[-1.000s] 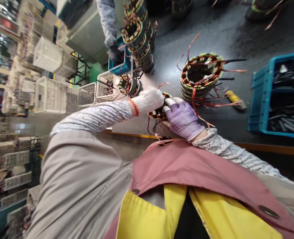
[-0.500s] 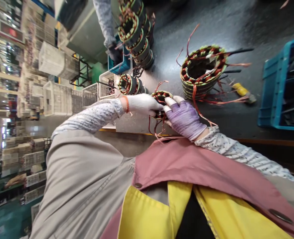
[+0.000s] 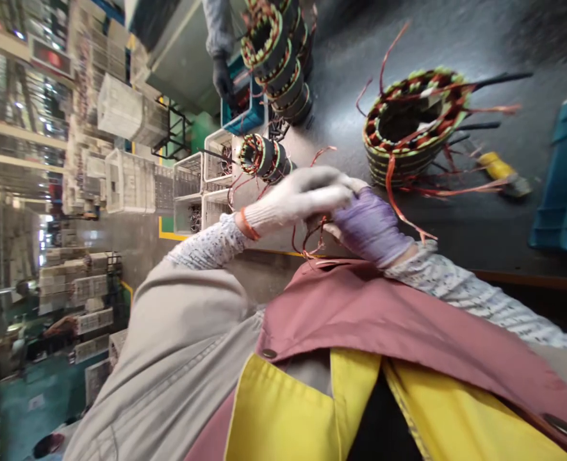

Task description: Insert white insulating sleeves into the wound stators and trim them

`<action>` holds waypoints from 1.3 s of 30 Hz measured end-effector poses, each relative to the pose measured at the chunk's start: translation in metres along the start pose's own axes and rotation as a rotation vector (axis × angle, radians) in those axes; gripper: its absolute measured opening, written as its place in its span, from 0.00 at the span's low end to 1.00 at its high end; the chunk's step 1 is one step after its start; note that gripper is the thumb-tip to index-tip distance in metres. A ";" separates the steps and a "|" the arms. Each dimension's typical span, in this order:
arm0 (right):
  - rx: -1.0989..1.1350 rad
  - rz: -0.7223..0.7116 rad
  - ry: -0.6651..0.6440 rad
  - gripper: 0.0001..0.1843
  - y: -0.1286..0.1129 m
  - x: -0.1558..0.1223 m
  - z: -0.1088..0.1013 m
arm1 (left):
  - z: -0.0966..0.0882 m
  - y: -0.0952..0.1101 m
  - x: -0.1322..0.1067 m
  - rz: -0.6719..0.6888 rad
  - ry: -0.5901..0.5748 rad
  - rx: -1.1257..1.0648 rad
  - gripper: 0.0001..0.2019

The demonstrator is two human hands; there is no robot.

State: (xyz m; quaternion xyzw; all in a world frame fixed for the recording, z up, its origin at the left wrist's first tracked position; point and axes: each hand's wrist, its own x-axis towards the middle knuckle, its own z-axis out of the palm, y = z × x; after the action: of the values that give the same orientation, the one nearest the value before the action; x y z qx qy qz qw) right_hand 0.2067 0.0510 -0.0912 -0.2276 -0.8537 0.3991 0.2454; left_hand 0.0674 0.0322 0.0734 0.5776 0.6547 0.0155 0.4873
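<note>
My left hand (image 3: 302, 192), in a white knit glove, lies closed over a small wound stator at the near edge of the dark bench. The stator itself is almost hidden; only its loose copper wire ends (image 3: 312, 238) hang out below the fingers. My right hand (image 3: 369, 224), in a purple glove, is closed against the same stator from the right, touching the left hand's fingertips.
A large stator (image 3: 412, 121) with long copper leads stands behind my hands. A yellow-handled tool (image 3: 499, 169) and a blue crate (image 3: 566, 186) lie to its right. A stator stack (image 3: 283, 57), a lying stator (image 3: 264, 157), white baskets (image 3: 191, 176) and a co-worker's dark-gloved hand (image 3: 222, 77) are at left.
My left hand has slid across the top of the small stator and now covers it. The right hand stays on it. The view has shifted slightly.
</note>
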 end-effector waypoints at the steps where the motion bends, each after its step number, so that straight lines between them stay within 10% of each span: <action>1: 0.024 -0.047 0.015 0.21 0.005 -0.002 -0.003 | 0.001 -0.006 -0.004 0.047 0.102 0.096 0.15; 6: 0.147 -0.040 0.142 0.26 0.014 0.031 -0.008 | 0.042 -0.052 0.013 0.032 0.079 0.684 0.11; 12: 0.052 0.194 -0.131 0.22 -0.010 0.097 -0.006 | 0.067 -0.070 0.042 0.219 -0.017 0.750 0.13; 20: 0.213 0.130 0.415 0.18 -0.020 0.004 -0.034 | 0.029 -0.099 -0.020 0.044 0.326 0.438 0.18; 28: -0.356 0.220 0.057 0.15 -0.016 -0.005 -0.020 | 0.068 -0.215 0.022 -0.368 0.048 0.521 0.19; 39: -0.508 0.224 -0.261 0.18 -0.014 0.001 -0.006 | 0.057 -0.240 0.059 -0.484 0.082 0.512 0.21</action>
State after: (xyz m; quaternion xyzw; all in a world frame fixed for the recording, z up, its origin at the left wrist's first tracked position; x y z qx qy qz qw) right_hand 0.2071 0.0463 -0.0763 -0.3209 -0.9201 0.2232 0.0233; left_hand -0.0647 -0.0330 -0.1333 0.5079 0.7744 -0.2417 0.2897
